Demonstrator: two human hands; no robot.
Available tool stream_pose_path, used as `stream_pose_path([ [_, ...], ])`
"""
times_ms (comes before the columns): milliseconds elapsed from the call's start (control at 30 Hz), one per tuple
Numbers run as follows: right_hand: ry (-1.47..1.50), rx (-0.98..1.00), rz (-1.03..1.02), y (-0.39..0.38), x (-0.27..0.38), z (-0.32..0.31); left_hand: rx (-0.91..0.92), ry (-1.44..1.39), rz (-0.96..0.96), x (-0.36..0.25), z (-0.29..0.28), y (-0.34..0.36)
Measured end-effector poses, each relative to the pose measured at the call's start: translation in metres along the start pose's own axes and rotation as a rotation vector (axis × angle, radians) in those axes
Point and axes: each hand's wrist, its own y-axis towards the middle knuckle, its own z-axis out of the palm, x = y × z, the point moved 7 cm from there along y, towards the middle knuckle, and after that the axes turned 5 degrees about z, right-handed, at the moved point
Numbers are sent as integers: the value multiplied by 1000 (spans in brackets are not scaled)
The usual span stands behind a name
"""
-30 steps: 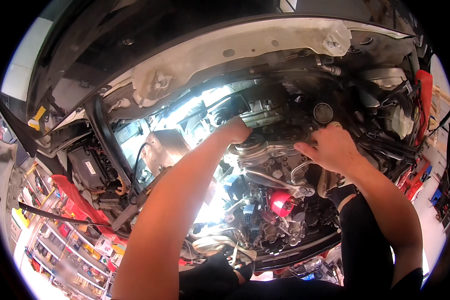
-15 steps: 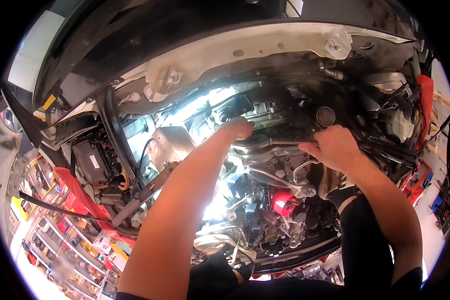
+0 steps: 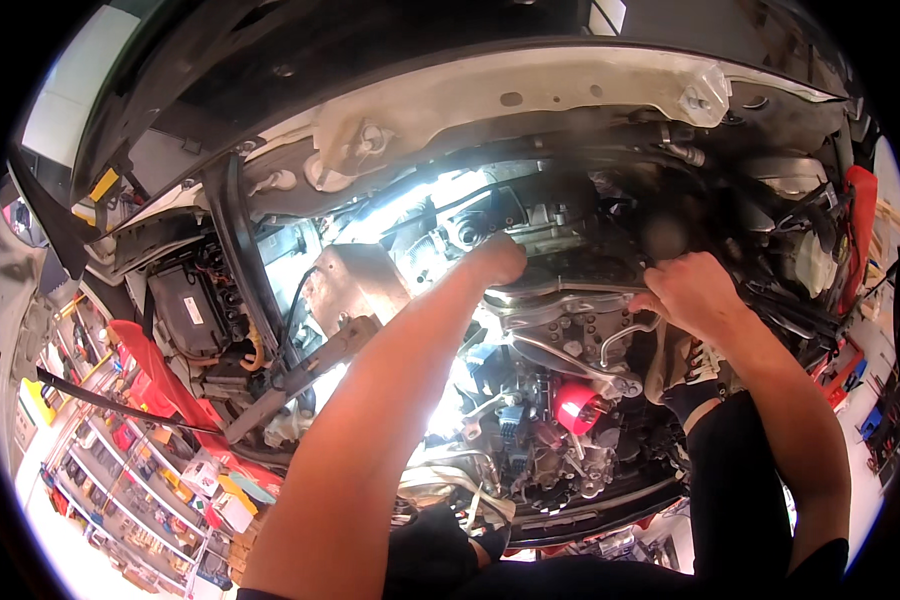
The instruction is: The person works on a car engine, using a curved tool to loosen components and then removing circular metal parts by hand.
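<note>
An open engine bay surrounds both my hands. My left hand (image 3: 500, 260) is curled closed at the back of the engine, beside lit metal parts; whatever lies inside its fingers is hidden. Farther right, my right hand (image 3: 695, 290) is also closed, with its thumb near the right end of a silvery edge on the engine. What it grips, if anything, does not show. Just beyond that hand is a blurred round shape (image 3: 667, 235). Bent metal pipes (image 3: 560, 358) run across the engine below my hands. A bright red cup-shaped piece (image 3: 577, 407) sits nearer to me.
A dark strut (image 3: 238, 270) slants down at the left, next to a brown metal box (image 3: 355, 285). A black boxy unit (image 3: 187, 308) lies farther left. Red covers (image 3: 165, 385) drape the side. Shelves (image 3: 130, 500) stand at lower left. The raised hood (image 3: 300, 70) hangs overhead.
The whole view has shifted slightly, so the engine bay appears farther right. The round shape near my right hand has gone from sharp to blurred. Both hands stay closed in about the same places.
</note>
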Motion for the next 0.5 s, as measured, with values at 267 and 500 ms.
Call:
stream_pose_path([
  [267,72,-22,-96,3,-5,-2,-174,-837,-593,-3,0,-33],
  [500,53,115,8,5,-6,5,-46,-950,-559,-16,-2,-33],
])
